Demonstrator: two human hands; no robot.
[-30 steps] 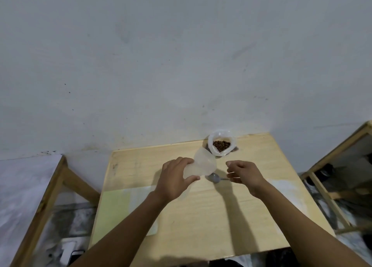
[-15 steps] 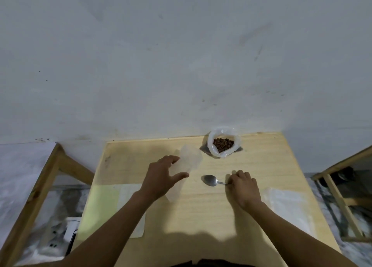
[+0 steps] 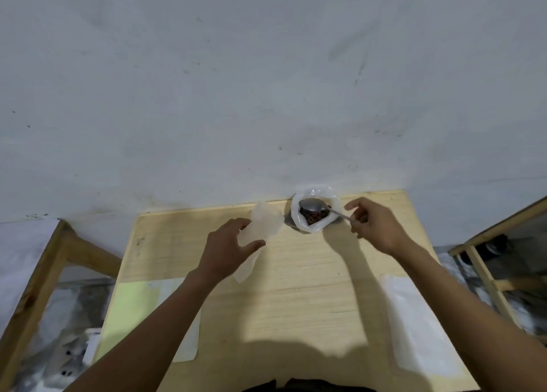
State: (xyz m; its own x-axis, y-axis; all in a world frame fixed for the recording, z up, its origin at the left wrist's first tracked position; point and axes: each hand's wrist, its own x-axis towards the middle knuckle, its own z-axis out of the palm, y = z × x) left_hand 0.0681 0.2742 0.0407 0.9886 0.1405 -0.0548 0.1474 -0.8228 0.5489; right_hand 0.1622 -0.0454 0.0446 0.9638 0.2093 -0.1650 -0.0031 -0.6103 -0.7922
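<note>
Left hand (image 3: 226,248): grips clear pouch (image 3: 260,227)
Right hand (image 3: 374,224): pinches spoon (image 3: 318,206), bowl over open bag of beans (image 3: 314,214)

head view looks forward and down at the table (image 3: 296,273); wall beyond.

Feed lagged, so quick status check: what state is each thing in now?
White plastic bag of brown pellets: open, standing on wooden table.
Silver metal spoon: pinched by right hand, bowl over that bag.
Small translucent plastic pouch: gripped by left hand, apparently empty.
</note>
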